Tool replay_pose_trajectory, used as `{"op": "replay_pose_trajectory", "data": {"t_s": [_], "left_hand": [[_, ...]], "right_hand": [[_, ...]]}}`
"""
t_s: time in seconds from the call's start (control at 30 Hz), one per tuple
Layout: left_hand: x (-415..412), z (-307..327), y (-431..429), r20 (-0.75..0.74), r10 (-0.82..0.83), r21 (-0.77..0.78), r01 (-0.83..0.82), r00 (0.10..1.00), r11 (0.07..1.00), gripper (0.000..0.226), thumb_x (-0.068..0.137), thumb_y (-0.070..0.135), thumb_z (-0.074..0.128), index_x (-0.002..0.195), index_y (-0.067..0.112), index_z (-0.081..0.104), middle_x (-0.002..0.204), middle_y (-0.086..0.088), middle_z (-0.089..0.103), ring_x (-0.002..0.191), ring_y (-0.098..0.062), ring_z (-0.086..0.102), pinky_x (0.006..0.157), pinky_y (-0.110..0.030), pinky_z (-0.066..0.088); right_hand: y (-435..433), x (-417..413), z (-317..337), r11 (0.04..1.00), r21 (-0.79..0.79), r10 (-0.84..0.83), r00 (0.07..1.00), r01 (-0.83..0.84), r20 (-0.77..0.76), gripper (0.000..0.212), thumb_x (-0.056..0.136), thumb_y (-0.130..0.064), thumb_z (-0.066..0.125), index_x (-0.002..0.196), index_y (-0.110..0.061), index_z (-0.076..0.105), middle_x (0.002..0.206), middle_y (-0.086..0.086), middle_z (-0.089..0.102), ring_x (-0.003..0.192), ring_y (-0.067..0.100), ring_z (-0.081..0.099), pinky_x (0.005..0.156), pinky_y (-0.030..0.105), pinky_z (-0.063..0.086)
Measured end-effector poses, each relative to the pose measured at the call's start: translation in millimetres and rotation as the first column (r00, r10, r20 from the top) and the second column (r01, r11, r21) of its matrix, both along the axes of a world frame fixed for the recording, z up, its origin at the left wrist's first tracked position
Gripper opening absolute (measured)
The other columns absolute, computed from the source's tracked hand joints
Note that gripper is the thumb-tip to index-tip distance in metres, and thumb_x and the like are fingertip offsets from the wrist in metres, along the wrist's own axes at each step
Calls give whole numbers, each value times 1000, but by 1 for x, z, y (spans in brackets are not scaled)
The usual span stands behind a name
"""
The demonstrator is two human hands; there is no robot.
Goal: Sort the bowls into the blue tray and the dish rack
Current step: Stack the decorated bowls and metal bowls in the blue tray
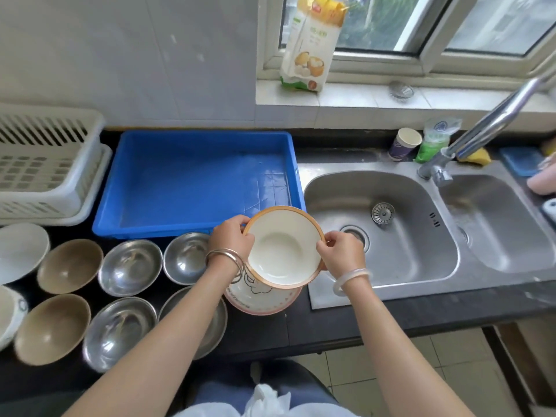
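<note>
From the head camera, both hands hold one cream bowl with an orange-brown rim [284, 248]. The left hand [231, 239] has its grip pinched on the rim's left edge, and the right hand [341, 254] has its grip pinched on the right edge. The bowl is tilted toward the camera, at the near right corner of the blue tray [195, 182] and just left of the steel sink [391, 251]. It overlaps a patterned dish with a pink rim [261, 300] on the dark counter [331, 323]; whether the two touch cannot be told.

The white dish rack [45, 164] stands left of the tray, at the wall. In front of tray and rack, bowls sit in two rows on the counter: steel bowls [130, 266] nearest the left forearm, brown bowls [69, 264] further left, and white bowls [21, 251] at the frame's left edge.
</note>
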State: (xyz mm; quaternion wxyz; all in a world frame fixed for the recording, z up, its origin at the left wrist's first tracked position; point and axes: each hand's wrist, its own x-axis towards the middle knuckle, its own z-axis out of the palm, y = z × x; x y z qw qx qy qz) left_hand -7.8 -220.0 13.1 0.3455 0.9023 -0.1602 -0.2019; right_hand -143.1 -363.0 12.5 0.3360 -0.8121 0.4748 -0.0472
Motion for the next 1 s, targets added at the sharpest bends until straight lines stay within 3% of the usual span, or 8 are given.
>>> {"op": "replay_pose_trajectory", "data": {"t_s": [0.1,0.33,0.47,0.63,1.0], "left_hand": [[-10,4,-19,-28,-56,-33,55,998,998,29,75,7,54,98,19,68,98,-1,72,92,-24,64,72,-22,43],[-52,-14,-54,-133,-228,-19,228,964,974,22,78,12,59,99,17,65,98,-2,72,85,-20,62,69,-24,42],[-75,-28,-66,-164,-283,12,289,945,957,21,80,11,60,100,15,65,96,-3,71,78,-15,57,68,-24,44],[-93,-42,-71,-193,-298,59,314,935,948,16,81,11,60,96,15,64,93,-3,71,78,-17,60,67,-26,46],[-103,-52,-73,-187,-286,90,307,940,948,19,82,11,62,101,14,64,95,0,70,77,-11,56,65,-21,41]], "right_hand": [[-17,-19,8,997,-15,-69,997,69,-18,16,79,-16,56,69,-9,65,70,11,71,68,29,65,62,30,51],[-40,-74,3,981,-2,-193,979,194,-66,15,83,-18,56,72,-15,67,70,6,70,71,30,66,69,35,55],[-46,-101,-11,970,6,-239,964,242,-115,17,85,-19,57,77,-9,69,74,10,69,74,30,60,60,29,42],[-48,-121,-29,965,65,-245,959,256,-146,17,86,-19,57,77,-9,68,68,6,65,66,24,58,49,23,38],[-53,-131,-49,966,96,-226,962,242,-154,14,87,-23,57,84,-14,68,68,-4,59,61,9,50,48,16,32]]}}
